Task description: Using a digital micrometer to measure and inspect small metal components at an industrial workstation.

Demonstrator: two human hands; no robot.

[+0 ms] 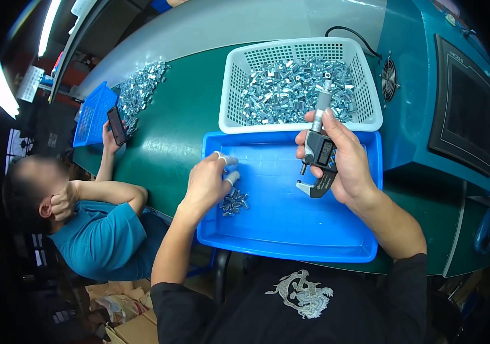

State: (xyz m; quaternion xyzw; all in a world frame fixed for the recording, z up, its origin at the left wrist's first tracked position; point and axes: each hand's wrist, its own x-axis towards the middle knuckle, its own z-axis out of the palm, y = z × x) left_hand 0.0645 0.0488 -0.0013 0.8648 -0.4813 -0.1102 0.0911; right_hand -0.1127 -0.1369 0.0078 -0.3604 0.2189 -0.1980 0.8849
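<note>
My right hand (351,157) grips a digital micrometer (326,152) with a grey barrel, a small display and a black C-shaped frame. Its measuring gap, below the fingers, has no part in it. Over the left side of a blue tray (290,238) is my left hand (206,182), with white coverings on the thumb and a finger. Those two tips are apart; a small glint shows between them, too small to make out. Just below them, a little pile of shiny metal pieces (234,203) lies in the tray.
Behind the tray stands a white perforated basket (230,86) full of similar metal pieces. More lie heaped (142,86) beside a blue basket (90,114) at far left. A seated person (99,235) holds a phone (116,126). A teal machine with a screen (468,109) borders the right.
</note>
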